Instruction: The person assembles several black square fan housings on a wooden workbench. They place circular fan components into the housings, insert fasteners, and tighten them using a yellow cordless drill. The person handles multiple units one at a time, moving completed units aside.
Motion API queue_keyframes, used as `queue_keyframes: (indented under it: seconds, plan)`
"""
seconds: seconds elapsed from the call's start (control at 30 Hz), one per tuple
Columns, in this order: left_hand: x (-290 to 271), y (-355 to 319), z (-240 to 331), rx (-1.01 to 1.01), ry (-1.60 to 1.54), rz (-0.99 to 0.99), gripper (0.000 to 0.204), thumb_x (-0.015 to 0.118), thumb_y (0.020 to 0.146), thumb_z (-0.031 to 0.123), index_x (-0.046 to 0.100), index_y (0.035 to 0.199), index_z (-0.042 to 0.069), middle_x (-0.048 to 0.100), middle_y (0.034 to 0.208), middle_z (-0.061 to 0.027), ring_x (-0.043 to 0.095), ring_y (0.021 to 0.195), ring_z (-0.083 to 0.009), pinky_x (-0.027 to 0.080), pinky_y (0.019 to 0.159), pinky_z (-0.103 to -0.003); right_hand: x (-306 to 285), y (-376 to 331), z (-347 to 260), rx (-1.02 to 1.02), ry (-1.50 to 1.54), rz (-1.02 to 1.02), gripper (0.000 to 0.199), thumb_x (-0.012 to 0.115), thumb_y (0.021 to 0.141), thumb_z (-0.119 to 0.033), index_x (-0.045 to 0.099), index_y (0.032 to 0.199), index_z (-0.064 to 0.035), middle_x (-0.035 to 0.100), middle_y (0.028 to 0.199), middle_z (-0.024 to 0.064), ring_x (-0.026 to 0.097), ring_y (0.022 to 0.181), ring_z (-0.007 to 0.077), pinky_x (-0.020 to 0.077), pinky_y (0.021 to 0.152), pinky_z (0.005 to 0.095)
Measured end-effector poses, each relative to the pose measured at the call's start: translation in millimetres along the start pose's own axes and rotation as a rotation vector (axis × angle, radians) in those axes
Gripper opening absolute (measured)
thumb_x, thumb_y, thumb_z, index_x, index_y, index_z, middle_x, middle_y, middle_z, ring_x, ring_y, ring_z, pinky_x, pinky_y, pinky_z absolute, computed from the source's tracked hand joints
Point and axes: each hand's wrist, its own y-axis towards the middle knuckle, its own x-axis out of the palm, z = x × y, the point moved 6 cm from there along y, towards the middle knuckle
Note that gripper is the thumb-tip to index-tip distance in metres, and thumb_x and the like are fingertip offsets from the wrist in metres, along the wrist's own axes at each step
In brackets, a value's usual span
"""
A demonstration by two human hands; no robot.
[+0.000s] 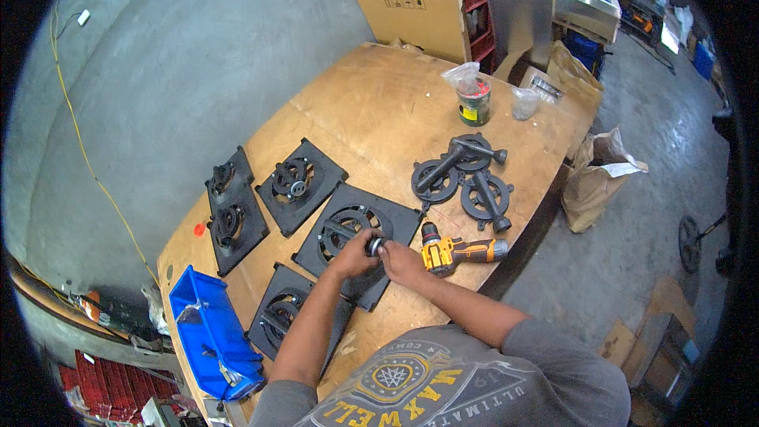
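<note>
A black square plate (379, 213) lies on the wooden table with a cast-iron ring burner (336, 229) over its round opening. At the end of the burner's tube is a small dark round fitting (375, 246) with a silvery rim. My left hand (354, 257) closes round this tube end from the left. From the right, the fingers of my right hand (402, 263) pinch the round fitting; the fingertips partly cover it. To the right of my right hand lies a yellow-and-black cordless drill (455, 253).
More black plates with burners (300, 186) lie left of my hands. Loose ring burners (462, 178) are piled at the right, beyond the drill. A blue bin (209, 340) stands at the table's left edge. A tub (474, 107) and a plastic bag (525, 103) sit at the far right.
</note>
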Motion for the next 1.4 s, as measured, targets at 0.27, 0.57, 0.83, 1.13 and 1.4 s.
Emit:
queue_keyframes:
  seconds: [0.27,0.57,0.83,1.13,1.4]
  plan:
    - [3,0,4,0.011,0.014,0.007,0.063,0.074,0.066,0.006,0.052,0.125,0.005,0.057,0.121,-0.0165,0.055,0.117,-0.0315,0.043,0.101,-0.037,47,5,40,0.269,0.619,0.010,0.037,0.040,0.100,-0.035,0.056,0.097,-0.0020,0.061,0.077,0.0132,0.060,0.069,0.0311,0.0456,0.062,0.0433]
    - [-2,-5,8,-0.009,0.008,0.094,0.067,0.075,0.066,0.007,0.048,0.128,0.006,0.056,0.123,-0.0172,0.054,0.117,-0.0329,0.043,0.100,-0.038,42,4,32,0.606,1.012,-0.375,0.038,0.042,0.099,-0.042,0.058,0.097,-0.0073,0.054,0.069,0.0045,0.050,0.053,0.0164,0.0377,0.046,0.0327]
    - [37,-189,26,-0.383,-0.356,0.751,0.059,0.069,0.079,0.006,0.046,0.133,0.000,0.063,0.118,-0.0175,0.066,0.098,-0.0210,0.053,0.083,-0.033,-37,38,-49,-0.082,-0.207,-0.144,0.050,0.059,0.090,-0.037,0.053,0.120,0.0025,0.061,0.109,0.0264,0.057,0.110,0.0429,0.0453,0.094,0.0487]
    - [141,-492,-35,-0.957,-0.198,1.441,0.030,0.064,0.074,0.003,0.065,0.104,-0.001,0.069,0.090,-0.0142,0.066,0.079,-0.0226,0.052,0.073,-0.033,45,116,-75,-0.167,-0.543,-0.636,0.056,0.074,0.071,-0.030,0.058,0.116,-0.0009,0.064,0.114,0.0225,0.062,0.108,0.0361,0.0485,0.094,0.0426]
    - [315,-576,25,-1.405,-0.368,1.616,0.022,0.062,0.077,0.003,0.065,0.098,-0.003,0.068,0.089,-0.0167,0.067,0.082,-0.0270,0.053,0.074,-0.036,-5,168,-130,-0.325,-0.396,-0.584,0.046,0.072,0.064,-0.012,0.066,0.107,0.0043,0.069,0.095,0.0175,0.068,0.086,0.0275,0.0531,0.079,0.0369]
